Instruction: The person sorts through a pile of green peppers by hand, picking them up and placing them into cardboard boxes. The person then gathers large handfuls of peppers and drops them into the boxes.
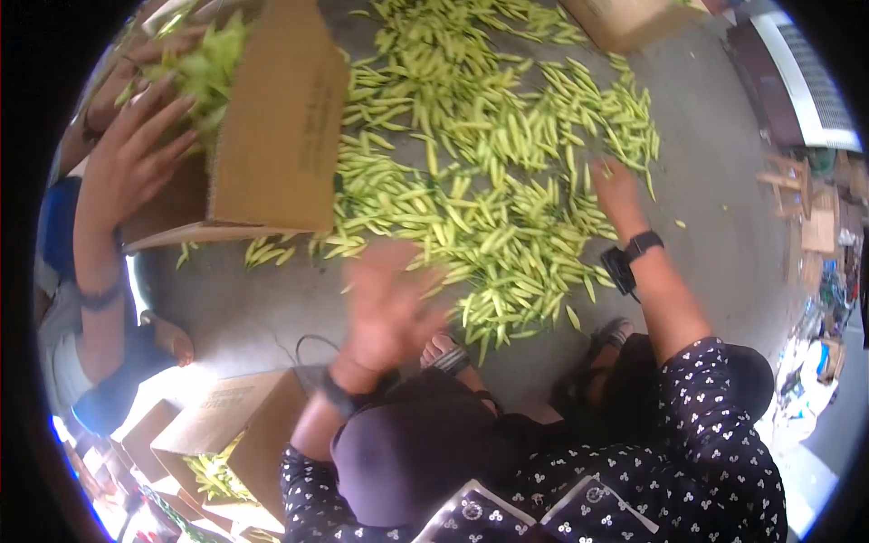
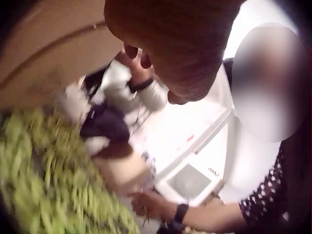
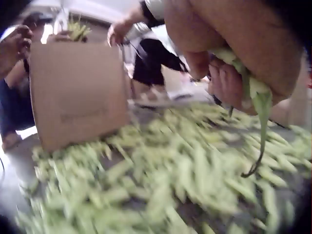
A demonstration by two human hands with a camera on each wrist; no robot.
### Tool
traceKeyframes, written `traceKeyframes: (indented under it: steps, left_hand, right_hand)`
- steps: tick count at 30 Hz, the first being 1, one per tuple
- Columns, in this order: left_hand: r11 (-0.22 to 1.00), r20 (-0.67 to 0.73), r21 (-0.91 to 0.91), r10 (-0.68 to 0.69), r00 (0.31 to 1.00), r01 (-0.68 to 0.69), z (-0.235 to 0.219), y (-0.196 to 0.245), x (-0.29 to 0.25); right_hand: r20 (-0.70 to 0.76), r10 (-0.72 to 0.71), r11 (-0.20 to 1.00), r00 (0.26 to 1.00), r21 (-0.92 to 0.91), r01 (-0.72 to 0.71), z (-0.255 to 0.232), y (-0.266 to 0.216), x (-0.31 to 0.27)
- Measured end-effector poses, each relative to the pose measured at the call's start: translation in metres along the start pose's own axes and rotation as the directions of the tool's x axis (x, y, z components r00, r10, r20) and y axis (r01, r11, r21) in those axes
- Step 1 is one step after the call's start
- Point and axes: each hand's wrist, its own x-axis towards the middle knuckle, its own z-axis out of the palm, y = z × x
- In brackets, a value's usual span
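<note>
My left hand (image 1: 389, 299), blurred by motion, is raised over the near edge of a spread of pale green chili peppers (image 1: 489, 217) on the floor. Its fingers look loose, and nothing shows in it. Toward the right side of the spread, my right hand (image 1: 620, 195) is low over the peppers. In the right wrist view its curled fingers grip a green chili pepper (image 3: 262, 102), whose dark stem hangs down; part of the pepper is hidden by the fingers. A cardboard box (image 1: 281, 127) stands left of the spread.
Another person's hand (image 1: 136, 163) is at the big box, beside a blurred bunch of peppers (image 1: 217, 68). An open carton (image 1: 231, 407) with peppers stands lower left. Another box (image 1: 625, 23) is at the far edge. A wooden stool (image 1: 787, 185) stands at right.
</note>
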Motion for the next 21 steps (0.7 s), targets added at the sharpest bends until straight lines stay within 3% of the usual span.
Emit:
traceKeyframes:
  steps: [1, 2, 3, 4, 6, 7, 9, 10, 12, 13, 15, 16, 18, 19, 20, 21]
  left_hand:
    - [0.972, 0.092, -0.185, 0.161, 0.983, -0.142, 0.035, 0.010, -0.014]
    - [0.938, 0.261, -0.262, 0.293, 0.920, -0.224, 0.066, 0.021, -0.030]
    - [0.892, 0.408, -0.348, 0.420, 0.811, -0.287, 0.091, 0.030, -0.044]
    - [0.886, 0.413, -0.360, 0.433, 0.801, -0.292, 0.113, 0.037, -0.050]
    - [0.713, 0.474, -0.552, 0.695, 0.541, -0.433, 0.139, 0.047, -0.053]
    - [0.710, 0.478, -0.555, 0.699, 0.532, -0.434, 0.150, 0.045, -0.048]
    - [0.725, 0.637, -0.487, 0.676, 0.370, -0.487, 0.164, 0.030, -0.017]
    - [0.725, 0.645, -0.480, 0.673, 0.362, -0.494, 0.165, 0.024, -0.006]
    - [0.692, 0.612, -0.297, 0.667, 0.425, -0.658, 0.158, 0.013, 0.012]
    - [0.693, 0.617, -0.298, 0.665, 0.421, -0.657, 0.159, 0.001, 0.015]
    - [0.786, 0.398, -0.110, 0.596, 0.698, -0.608, 0.160, -0.030, 0.021]
    - [0.790, 0.401, -0.102, 0.589, 0.701, -0.605, 0.152, -0.039, 0.029]
    - [0.908, 0.396, 0.160, 0.300, 0.868, -0.386, 0.127, -0.050, 0.048]
    - [0.907, 0.395, 0.170, 0.295, 0.870, -0.385, 0.116, -0.054, 0.053]
    - [0.941, 0.329, 0.242, 0.151, 0.932, -0.237, 0.107, -0.059, 0.057]
    - [0.950, 0.250, 0.301, 0.005, 0.968, -0.082, 0.100, -0.063, 0.060]
  right_hand:
    - [0.057, 0.144, 0.989, 0.988, -0.045, -0.142, -0.006, 0.048, -0.017]
    - [0.020, 0.285, 0.955, 0.958, -0.093, -0.282, -0.008, 0.087, -0.034]
    - [-0.020, 0.417, 0.900, 0.909, -0.133, -0.416, -0.011, 0.111, -0.053]
    - [-0.034, 0.452, 0.869, 0.891, -0.210, -0.449, -0.018, 0.114, -0.074]
    - [-0.053, 0.494, 0.828, 0.868, -0.277, -0.488, -0.014, 0.117, -0.111]
    - [-0.105, 0.502, 0.829, 0.858, -0.222, -0.513, -0.003, 0.119, -0.125]
    - [-0.152, 0.518, 0.829, 0.842, -0.153, -0.537, 0.013, 0.103, -0.139]
    - [-0.109, 0.494, 0.854, 0.863, -0.124, -0.505, 0.021, 0.089, -0.141]
    - [0.006, 0.433, 0.901, 0.901, -0.017, -0.433, 0.027, 0.050, -0.136]
    - [0.076, 0.392, 0.916, 0.917, 0.066, -0.397, 0.029, 0.029, -0.129]
    - [0.099, 0.273, 0.946, 0.957, 0.152, -0.286, 0.041, -0.003, -0.112]
    - [0.106, 0.241, 0.936, 0.965, 0.239, -0.260, 0.048, -0.018, -0.103]
    - [0.090, 0.116, 0.929, 0.989, 0.341, -0.140, 0.061, -0.052, -0.085]
    - [0.064, 0.022, 0.934, 0.998, 0.356, -0.043, 0.062, -0.071, -0.077]
    - [0.063, 0.012, 0.932, 0.998, 0.361, -0.034, 0.055, -0.091, -0.071]
    - [0.230, -0.059, 0.909, 0.971, 0.416, -0.043, 0.045, -0.111, -0.065]
